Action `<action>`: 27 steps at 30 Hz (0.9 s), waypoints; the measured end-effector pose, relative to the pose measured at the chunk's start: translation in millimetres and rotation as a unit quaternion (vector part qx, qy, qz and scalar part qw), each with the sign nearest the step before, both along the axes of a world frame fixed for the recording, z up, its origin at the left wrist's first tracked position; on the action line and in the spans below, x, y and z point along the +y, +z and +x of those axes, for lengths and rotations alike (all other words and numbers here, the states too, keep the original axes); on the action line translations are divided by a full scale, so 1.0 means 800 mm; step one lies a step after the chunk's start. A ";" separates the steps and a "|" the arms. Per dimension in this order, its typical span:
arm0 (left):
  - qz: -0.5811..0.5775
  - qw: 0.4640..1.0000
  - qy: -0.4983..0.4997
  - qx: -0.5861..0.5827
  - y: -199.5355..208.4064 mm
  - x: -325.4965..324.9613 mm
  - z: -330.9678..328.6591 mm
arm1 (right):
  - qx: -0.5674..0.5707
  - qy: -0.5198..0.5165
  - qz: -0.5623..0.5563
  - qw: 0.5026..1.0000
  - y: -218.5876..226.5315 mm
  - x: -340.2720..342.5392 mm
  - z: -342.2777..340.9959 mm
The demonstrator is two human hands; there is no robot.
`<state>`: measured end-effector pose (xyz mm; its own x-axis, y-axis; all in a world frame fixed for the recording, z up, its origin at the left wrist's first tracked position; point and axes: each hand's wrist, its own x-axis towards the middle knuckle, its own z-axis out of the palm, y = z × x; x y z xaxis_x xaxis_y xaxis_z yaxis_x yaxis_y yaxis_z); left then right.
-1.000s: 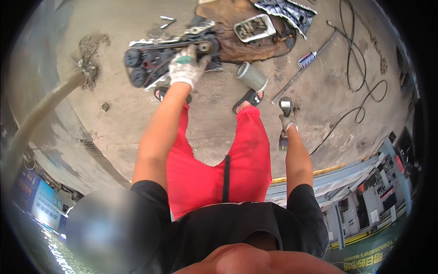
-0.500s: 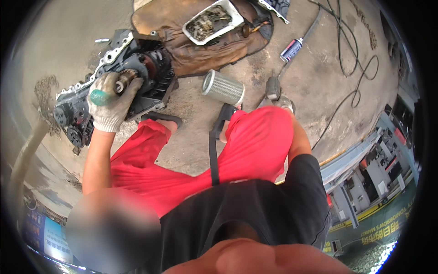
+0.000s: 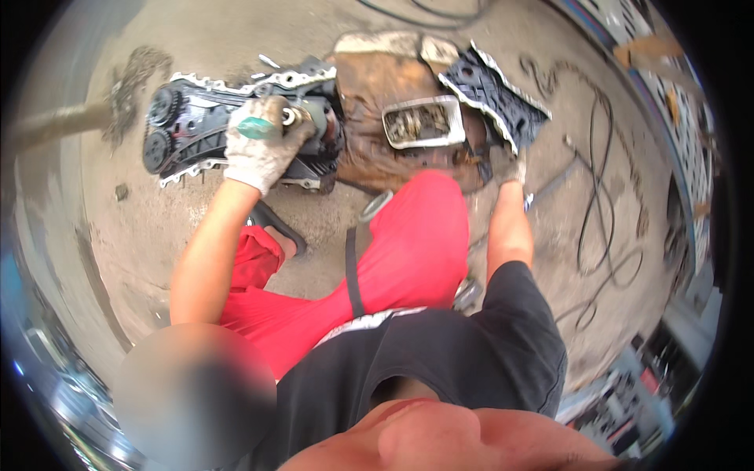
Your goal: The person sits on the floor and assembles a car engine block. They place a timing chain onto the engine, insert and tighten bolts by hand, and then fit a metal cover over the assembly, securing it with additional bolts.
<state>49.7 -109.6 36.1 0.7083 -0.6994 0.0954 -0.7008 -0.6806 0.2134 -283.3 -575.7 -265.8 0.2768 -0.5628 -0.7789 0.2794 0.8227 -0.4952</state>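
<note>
My left hand (image 3: 261, 145), in a pale work glove with a green patch, is closed around a short metal cylinder (image 3: 290, 118) with a hole in its end. It holds the cylinder over the right part of a dark engine block (image 3: 208, 129) with toothed wheels at its left end. My right hand (image 3: 514, 169), also gloved, reaches forward to the near corner of a black ribbed cover (image 3: 499, 94) with a pale edge. Its fingers are blurred and partly lost against the dark things there, so any hold is unclear.
A white tray (image 3: 452, 141) of small metal parts stands on a stained brown mat (image 3: 361, 94). Beside my knee shows part of a round filter (image 3: 377, 206). A metal tool (image 3: 466, 294) lies close to my right thigh. A black hose (image 3: 585, 235) loops across the floor at right.
The view has swung to the right. My right hand has left the air tool by my knee and stretched forward to the cover. My left hand still holds the metal cylinder over the engine block.
</note>
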 end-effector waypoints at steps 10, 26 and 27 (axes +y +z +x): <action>-0.051 0.998 0.034 -0.027 0.002 0.003 -0.011 | -0.063 -0.172 -0.022 0.983 -0.038 -0.112 0.035; -0.143 0.989 -0.007 -0.021 0.003 0.010 -0.018 | 0.057 0.138 -0.282 0.948 0.287 -0.144 0.210; -0.163 0.986 -0.007 -0.042 -0.003 0.013 -0.017 | 0.067 0.157 -0.322 0.931 0.317 -0.117 0.222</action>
<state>36.0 -99.2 33.6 0.6794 -0.6309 0.3747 -0.7337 -0.5764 0.3597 -105.4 -669.2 -12.1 0.4300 -0.8330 -0.3482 -0.0249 0.3746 -0.9269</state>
